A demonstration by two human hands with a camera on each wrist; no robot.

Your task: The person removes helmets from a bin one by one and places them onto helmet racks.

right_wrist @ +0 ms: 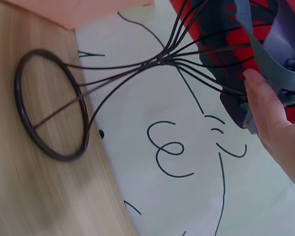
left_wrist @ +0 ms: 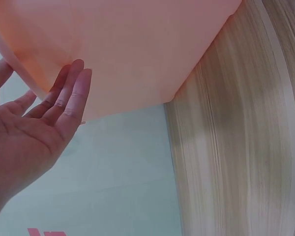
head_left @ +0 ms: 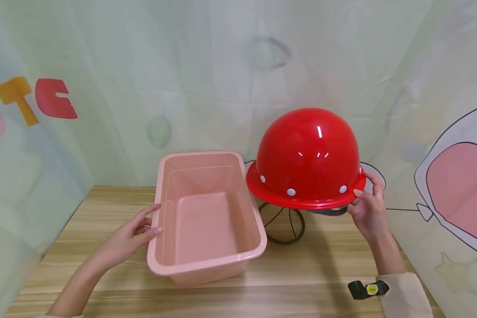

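A red hard hat (head_left: 308,154) with white rivets sits above a black wire stand (right_wrist: 162,60); in the right wrist view the upper wires reach into it. With thumb and fingers my right hand (head_left: 369,214) pinches the hat's brim at its right side. Grey straps (right_wrist: 273,69) show inside the hat. To the left stands a pink plastic basin (head_left: 206,264), its inside bare. My left hand (head_left: 123,240) holds the basin's left rim, with several fingers (left_wrist: 78,93) below the rim by the outer wall.
Both things are on a wood-grain table (head_left: 115,212). Behind and beside it hangs a pale printed curtain (head_left: 202,88) with letters and a balloon drawing. A small black device (head_left: 367,289) is on the right sleeve at the wrist.
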